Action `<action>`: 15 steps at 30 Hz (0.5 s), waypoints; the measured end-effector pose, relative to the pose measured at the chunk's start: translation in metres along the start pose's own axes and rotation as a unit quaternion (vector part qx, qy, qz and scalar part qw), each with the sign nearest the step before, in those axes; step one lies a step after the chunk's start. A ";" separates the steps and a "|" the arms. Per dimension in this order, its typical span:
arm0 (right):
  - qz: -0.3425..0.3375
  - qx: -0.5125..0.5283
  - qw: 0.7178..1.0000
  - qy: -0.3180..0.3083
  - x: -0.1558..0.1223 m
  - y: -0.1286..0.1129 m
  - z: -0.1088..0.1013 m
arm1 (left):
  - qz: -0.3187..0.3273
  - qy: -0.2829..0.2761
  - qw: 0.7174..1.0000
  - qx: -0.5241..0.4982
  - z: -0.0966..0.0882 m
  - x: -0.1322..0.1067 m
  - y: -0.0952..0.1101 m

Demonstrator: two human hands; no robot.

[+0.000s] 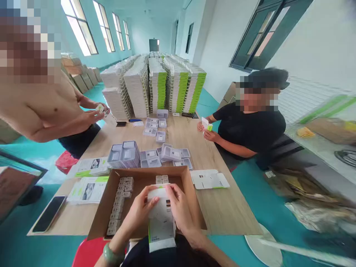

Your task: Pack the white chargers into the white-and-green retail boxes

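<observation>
White sleeve (pixel 161 218) gripped by left hand (pixel 139 209) and right hand (pixel 180 211) above carton edge (pixel 100 234).

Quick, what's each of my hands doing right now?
Left hand: holding the white-and-green packet.
Right hand: holding the same packet.

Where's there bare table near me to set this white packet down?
For the white packet, the widest bare wood lies right of the cardboard box, below the white leaflet. A narrower strip runs between the box and the phone. Mid-table is crowded around the grey trays.
</observation>
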State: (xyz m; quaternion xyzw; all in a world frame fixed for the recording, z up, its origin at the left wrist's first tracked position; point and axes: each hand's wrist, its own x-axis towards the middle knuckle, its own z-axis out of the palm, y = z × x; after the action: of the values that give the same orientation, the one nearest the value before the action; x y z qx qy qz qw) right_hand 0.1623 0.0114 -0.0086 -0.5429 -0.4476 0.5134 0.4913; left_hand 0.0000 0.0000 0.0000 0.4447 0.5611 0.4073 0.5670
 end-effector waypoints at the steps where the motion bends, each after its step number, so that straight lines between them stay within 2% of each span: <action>1: -0.002 0.001 1.000 0.016 -0.001 0.002 0.002 | 0.004 0.026 1.000 -0.004 0.006 0.000 -0.003; 5: -0.001 0.006 0.998 0.068 -0.003 0.009 0.010 | 0.009 0.107 0.994 -0.033 0.027 -0.001 -0.010; 8: 0.013 0.013 0.996 0.089 -0.004 0.013 0.014 | 0.003 0.140 0.988 -0.065 0.036 0.000 -0.011; 11: 0.034 0.022 0.994 0.100 -0.006 0.014 0.018 | -0.019 0.167 0.980 -0.103 0.039 0.000 -0.011; 15: 0.063 0.029 0.994 0.081 -0.011 0.012 0.020 | -0.092 0.194 0.967 -0.134 0.035 0.001 -0.012</action>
State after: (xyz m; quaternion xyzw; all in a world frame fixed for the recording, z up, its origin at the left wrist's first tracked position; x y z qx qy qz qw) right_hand 0.1416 0.0007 -0.0190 -0.5958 -0.3560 0.5104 0.5077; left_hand 0.0349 -0.0036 -0.0126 0.2235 0.6391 0.5035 0.5367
